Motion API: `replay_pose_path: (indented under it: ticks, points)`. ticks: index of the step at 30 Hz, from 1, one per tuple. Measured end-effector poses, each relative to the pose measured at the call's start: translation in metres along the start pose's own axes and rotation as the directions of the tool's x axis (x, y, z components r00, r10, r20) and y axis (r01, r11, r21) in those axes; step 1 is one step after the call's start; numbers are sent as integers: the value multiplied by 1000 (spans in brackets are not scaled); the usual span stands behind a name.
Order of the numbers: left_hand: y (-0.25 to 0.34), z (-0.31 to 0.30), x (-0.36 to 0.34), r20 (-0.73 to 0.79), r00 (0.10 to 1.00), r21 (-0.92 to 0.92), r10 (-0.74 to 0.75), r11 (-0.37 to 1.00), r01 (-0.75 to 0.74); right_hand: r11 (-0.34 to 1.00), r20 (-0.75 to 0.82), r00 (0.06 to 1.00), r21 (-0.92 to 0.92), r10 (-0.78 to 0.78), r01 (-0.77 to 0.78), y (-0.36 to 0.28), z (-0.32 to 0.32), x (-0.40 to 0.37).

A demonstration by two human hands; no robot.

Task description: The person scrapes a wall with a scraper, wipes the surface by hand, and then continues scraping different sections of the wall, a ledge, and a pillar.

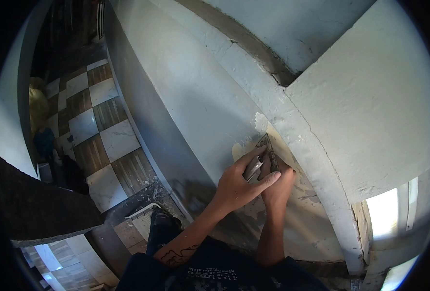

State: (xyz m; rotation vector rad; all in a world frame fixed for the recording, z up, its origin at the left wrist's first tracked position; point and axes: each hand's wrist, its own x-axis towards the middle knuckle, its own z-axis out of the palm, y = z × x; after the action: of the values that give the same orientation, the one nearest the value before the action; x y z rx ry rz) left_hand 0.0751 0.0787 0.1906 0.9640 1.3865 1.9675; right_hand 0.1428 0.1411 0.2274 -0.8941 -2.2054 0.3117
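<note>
Both my hands are together at the wall (215,116), around a small trowel-like scraper (266,139) with a dirty, pointed metal blade. The blade lies against a patch of peeling paint (238,151). My left hand (238,186) is closed around the tool, its fingers reaching toward the blade and its thumb lying across my right hand. Between that thumb and the fingers, the handle end (254,169) shows. My right hand (279,186) is closed at the blade's lower side; its fingers are partly hidden behind the tool and my left hand.
A cracked, raised plaster band (317,140) runs beside the work spot, below a recess (273,63). Checkered floor tiles (98,128) lie to the left, with paint flakes near my shoe (164,216). A dark ledge (40,203) juts in at lower left.
</note>
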Motion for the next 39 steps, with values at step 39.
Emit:
replay_pose_path:
  ticks: [39]
  points:
    - [-33,8,16,-75,981,-383,-178,914,136,946,-313,898,-198,-309,257,28,23,-18]
